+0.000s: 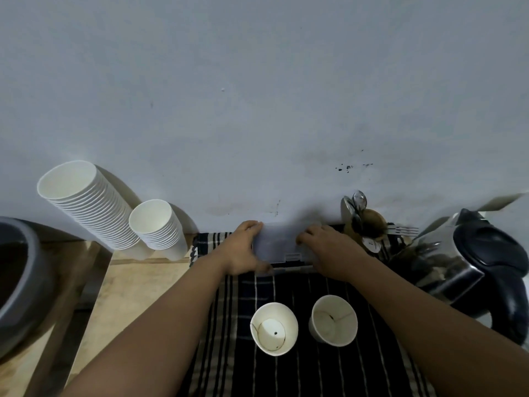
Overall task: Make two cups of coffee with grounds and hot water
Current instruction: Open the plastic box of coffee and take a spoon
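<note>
Both hands on a translucent plastic box (279,244) against the wall: left hand (243,253) grips its left end, right hand (326,250) its right end, fingers near the lid latch. Probably the grounds; blur hides the contents. In front of the box, two paper cups (274,328) (333,320) show only brown traces. Kettle (472,262) right of the box. I'd say early: grounds and water both left.

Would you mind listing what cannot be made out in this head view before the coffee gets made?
- Translucent white plastic box: contents unreadable; motion blur, both hands cover its ends.
- Steel electric kettle with black lid: water level hidden by its closed lid.
- Dark grey round bin: cut off by the left edge.
- Cutlery in the brown holder: blurred.
</note>
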